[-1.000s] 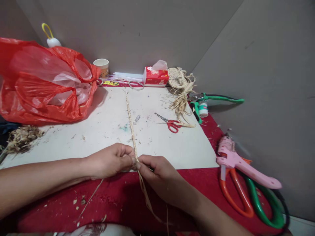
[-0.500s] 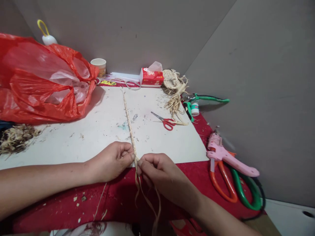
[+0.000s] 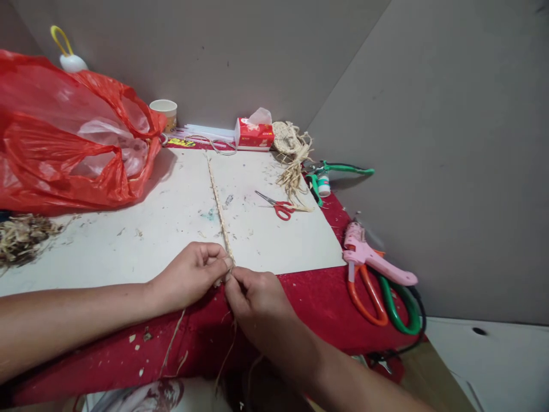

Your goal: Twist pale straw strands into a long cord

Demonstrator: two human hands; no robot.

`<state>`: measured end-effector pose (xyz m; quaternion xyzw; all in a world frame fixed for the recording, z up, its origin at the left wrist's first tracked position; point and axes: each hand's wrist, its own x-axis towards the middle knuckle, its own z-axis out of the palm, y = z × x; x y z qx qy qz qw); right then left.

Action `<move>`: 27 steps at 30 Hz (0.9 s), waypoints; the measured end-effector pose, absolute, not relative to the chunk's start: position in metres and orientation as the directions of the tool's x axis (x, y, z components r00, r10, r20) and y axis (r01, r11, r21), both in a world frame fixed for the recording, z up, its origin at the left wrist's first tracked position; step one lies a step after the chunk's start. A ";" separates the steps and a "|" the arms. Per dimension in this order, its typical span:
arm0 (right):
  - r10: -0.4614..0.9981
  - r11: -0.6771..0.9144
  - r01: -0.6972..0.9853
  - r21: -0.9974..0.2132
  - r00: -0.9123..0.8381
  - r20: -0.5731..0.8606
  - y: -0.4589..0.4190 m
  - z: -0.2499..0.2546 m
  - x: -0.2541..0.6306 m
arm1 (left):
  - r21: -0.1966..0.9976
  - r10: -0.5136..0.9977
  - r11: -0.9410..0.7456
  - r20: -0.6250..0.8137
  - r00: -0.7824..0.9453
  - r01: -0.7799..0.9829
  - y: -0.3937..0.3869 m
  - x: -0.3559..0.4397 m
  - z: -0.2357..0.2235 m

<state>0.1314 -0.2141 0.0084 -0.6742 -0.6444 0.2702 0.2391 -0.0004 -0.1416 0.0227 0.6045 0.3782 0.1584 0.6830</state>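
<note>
- One white sheet (image 3: pixel 274 249) over red cloth (image 3: pixel 315 303), grey walls (image 3: pixel 253 51) behind.
- Your braid (image 3: pixel 218 210) points away, leaning left.
- Your left hand (image 3: pixel 195 274) and right hand (image 3: pixel 259 300) pinch its near end.

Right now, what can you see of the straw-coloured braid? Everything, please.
The braid is a slim, pale plait, seemingly of dried plant fibre, with a bumpy, interlaced surface. It runs almost straight, slightly slanted, over the white sheet, its wispy far end near the sheet's back edge. Its near end is held at the fingertips of the left hand and right hand, which hide where the plaiting stops. Thin loose strands trail below the hands.
</note>
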 end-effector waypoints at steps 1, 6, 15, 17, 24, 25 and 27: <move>0.999 -0.037 0.782 -0.623 0.012 -0.044 -0.214 0.009 0.131 | 0.945 0.669 0.222 -0.328 0.667 0.241 -0.142 -0.001 0.023; 0.997 0.073 0.930 -0.360 -0.067 0.029 -0.228 0.016 0.120 | 0.933 0.671 0.251 -0.359 0.648 0.257 -0.144 -0.002 0.022; 0.979 0.025 0.668 -0.744 0.135 0.154 -0.239 0.059 0.160 | 0.926 0.617 0.297 -0.373 0.693 0.234 -0.133 -0.012 0.041; 0.982 -0.137 0.440 -0.887 0.179 -0.063 -0.223 0.058 0.165 | 0.924 0.596 0.312 -0.372 0.712 0.222 -0.130 -0.012 0.042; 0.835 -0.451 -0.046 -0.891 -0.376 -0.403 -0.187 0.024 0.154 | 0.944 0.589 0.235 -0.328 0.739 0.231 -0.129 -0.013 0.034; 0.823 -0.467 -0.056 -0.882 -0.393 -0.410 -0.185 0.020 0.155 | 0.950 0.594 0.211 -0.312 0.742 0.230 -0.129 -0.014 0.033; 0.790 -0.500 -0.063 -0.864 -0.441 -0.425 -0.181 0.016 0.157 | 0.965 0.584 0.143 -0.260 0.769 0.218 -0.130 -0.015 0.031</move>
